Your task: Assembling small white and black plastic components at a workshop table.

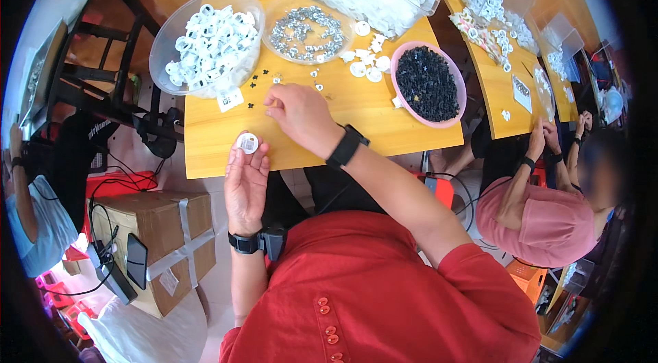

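My left hand [245, 185] is palm up at the table's front edge, its fingertips closed round a small round white plastic part [248, 143] with a greyish insert in its middle. My right hand [301, 117] is over the table, just right of and above that part. Its fingers are curled together in a pinch; whatever they hold is too small to make out. Beyond its fingertips lie a few tiny black pieces [251, 105] and a small white-and-metal piece [277, 80].
On the wooden table [370, 126] stand a clear tub [156, 65] of white parts, a shallow dish [271, 5] of metal pieces, a pink bowl [462, 92] of black pieces and a clear bin [430, 5]. Loose white parts [358, 69] lie between. Another person [548, 222] works at right.
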Tool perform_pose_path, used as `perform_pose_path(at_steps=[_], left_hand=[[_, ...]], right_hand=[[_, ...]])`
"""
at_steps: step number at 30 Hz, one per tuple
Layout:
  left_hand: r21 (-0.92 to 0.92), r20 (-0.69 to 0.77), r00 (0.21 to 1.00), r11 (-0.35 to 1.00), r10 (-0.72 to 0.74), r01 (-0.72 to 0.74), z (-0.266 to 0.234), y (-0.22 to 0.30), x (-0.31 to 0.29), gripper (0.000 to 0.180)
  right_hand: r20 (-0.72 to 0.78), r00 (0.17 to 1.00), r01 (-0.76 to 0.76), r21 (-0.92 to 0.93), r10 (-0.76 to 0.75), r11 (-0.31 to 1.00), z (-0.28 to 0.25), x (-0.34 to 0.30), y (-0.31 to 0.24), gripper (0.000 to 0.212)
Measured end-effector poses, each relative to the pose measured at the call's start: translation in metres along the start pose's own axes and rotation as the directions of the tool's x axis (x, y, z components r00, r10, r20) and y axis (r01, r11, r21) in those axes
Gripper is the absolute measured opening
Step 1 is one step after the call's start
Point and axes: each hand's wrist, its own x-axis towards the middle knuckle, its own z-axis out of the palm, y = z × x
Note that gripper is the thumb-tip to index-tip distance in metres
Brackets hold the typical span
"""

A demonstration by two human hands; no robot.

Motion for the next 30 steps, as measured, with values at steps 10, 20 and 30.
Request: perform_pose_path(at_steps=[10,20,30], left_hand=[[-0.067,0.046,0.998,0.996,-0.05,0.053,-0.001,0.01,-0.002,0.028],[0.24,-0.085,0.994,0.97,0.066,-0.044,0.003,0.015,0.0,0.023],[0.28,-0.114,0.989,0.958,0.093,-0.058,0.028,0.007,0.001,0.016]], right_hand=[[0.303,0.948,0.201,-0.324,-0.1,0.924,0.042,0.037,0.01,0.011],[0.335,0.937,-0.2,0.269,0.104,0.942,0.018,0.018,0.008,0.014],[0.286,0.956,-0.205,0.497,0.064,0.843,-0.008,-0.014,-0.02,0.012]])
